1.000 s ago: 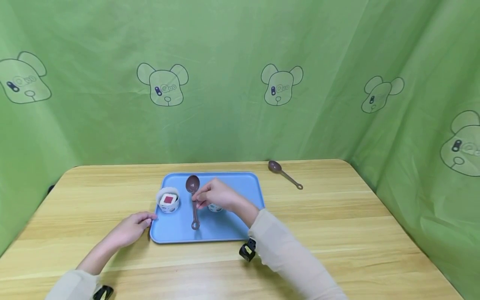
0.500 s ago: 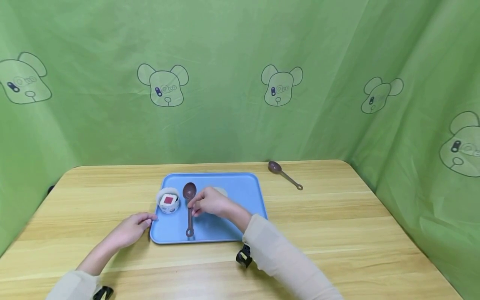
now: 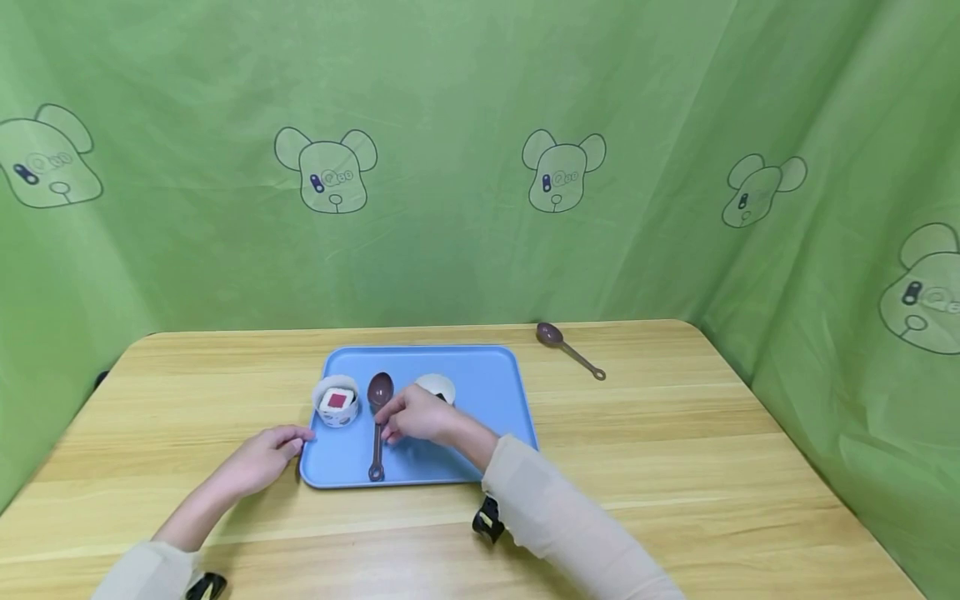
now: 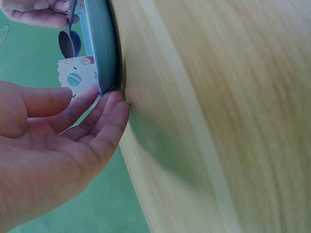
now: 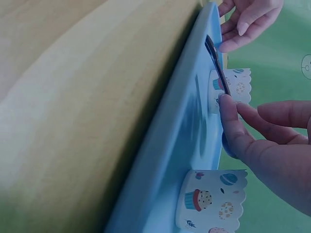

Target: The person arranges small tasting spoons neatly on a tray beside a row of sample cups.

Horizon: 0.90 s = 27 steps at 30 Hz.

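Observation:
My right hand (image 3: 422, 414) pinches the handle of a brown spoon (image 3: 380, 390) low over a blue tray (image 3: 483, 375); the bowl end points to the far side. The spoon's ring-ended handle comes down close to the tray's near rim. Fingers of my left hand (image 3: 258, 460) touch the tray's left rim, with the thumb (image 4: 46, 100) apart from it in the left wrist view. At the tray's left side stands a printed white paper cup (image 3: 341, 417) holding a toy sushi piece (image 3: 337, 400) with a red centre. Behind my right hand, a second paper cup (image 5: 211, 201) is partly hidden.
Another brown spoon (image 3: 551, 335) lies on the wooden table (image 3: 675, 433) beyond the tray's right side. Green curtains (image 3: 450, 250) with bear-head prints hang behind the table and along its sides.
My right hand has moved toward me and slightly left, lowering the spoon toward the tray. More of the second cup shows now. My left hand stays at the tray's rim.

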Each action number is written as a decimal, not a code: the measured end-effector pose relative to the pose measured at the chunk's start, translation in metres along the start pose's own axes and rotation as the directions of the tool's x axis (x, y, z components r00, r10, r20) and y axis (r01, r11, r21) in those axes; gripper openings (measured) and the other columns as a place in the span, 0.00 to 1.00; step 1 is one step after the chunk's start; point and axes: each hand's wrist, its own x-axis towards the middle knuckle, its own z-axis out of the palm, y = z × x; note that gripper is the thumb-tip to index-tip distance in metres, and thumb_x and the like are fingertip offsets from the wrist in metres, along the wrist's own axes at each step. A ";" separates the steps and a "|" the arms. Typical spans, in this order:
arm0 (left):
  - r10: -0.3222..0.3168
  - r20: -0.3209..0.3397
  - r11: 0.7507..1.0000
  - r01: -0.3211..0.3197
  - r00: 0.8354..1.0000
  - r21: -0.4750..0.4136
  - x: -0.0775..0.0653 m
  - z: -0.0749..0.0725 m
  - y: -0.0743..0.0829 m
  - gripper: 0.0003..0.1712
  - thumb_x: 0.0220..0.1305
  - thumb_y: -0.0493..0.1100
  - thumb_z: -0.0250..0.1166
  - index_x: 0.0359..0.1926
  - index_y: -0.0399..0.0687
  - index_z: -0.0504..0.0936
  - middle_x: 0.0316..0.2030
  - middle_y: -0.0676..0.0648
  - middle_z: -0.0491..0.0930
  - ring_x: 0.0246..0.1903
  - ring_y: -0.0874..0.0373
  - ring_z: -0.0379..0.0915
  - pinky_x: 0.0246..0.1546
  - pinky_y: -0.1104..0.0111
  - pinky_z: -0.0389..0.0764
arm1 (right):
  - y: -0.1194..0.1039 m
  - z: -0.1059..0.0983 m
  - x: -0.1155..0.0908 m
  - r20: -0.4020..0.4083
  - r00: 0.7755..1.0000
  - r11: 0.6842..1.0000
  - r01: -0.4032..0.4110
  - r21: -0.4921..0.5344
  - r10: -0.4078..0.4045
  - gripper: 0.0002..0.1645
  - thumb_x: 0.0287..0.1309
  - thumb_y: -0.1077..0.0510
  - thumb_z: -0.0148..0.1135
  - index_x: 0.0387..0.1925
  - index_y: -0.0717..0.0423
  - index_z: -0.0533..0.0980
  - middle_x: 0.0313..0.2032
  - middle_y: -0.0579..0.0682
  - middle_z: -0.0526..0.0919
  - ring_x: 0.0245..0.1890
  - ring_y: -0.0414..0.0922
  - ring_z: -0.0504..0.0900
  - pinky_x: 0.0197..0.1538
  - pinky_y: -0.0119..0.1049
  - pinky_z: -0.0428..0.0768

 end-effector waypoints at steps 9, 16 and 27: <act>-0.015 0.005 1.000 0.015 1.000 0.001 0.000 0.000 0.000 0.16 0.67 0.32 0.45 0.49 0.28 0.74 0.52 0.27 0.70 0.55 0.32 0.61 0.53 0.45 0.65 | 0.003 0.001 0.000 -0.001 1.000 1.000 -0.003 0.001 0.003 0.14 0.53 0.78 0.47 0.40 0.76 0.76 0.28 0.62 0.80 0.34 0.58 0.81 0.37 0.38 0.82; -0.015 0.004 1.000 0.015 1.000 0.005 0.000 -0.001 0.000 0.16 0.67 0.32 0.45 0.49 0.28 0.74 0.52 0.27 0.70 0.55 0.32 0.61 0.53 0.45 0.65 | 0.006 0.003 0.002 -0.001 1.000 1.000 -0.007 0.008 0.007 0.13 0.52 0.78 0.46 0.37 0.76 0.76 0.29 0.63 0.79 0.30 0.52 0.80 0.36 0.37 0.82; -0.010 0.001 1.000 0.010 1.000 0.019 0.000 -0.001 0.000 0.16 0.66 0.33 0.46 0.49 0.29 0.75 0.51 0.28 0.70 0.55 0.32 0.61 0.53 0.45 0.65 | 0.008 0.005 0.001 -0.019 1.000 1.000 -0.015 -0.024 0.015 0.13 0.51 0.78 0.48 0.38 0.75 0.77 0.27 0.61 0.80 0.28 0.48 0.81 0.36 0.34 0.81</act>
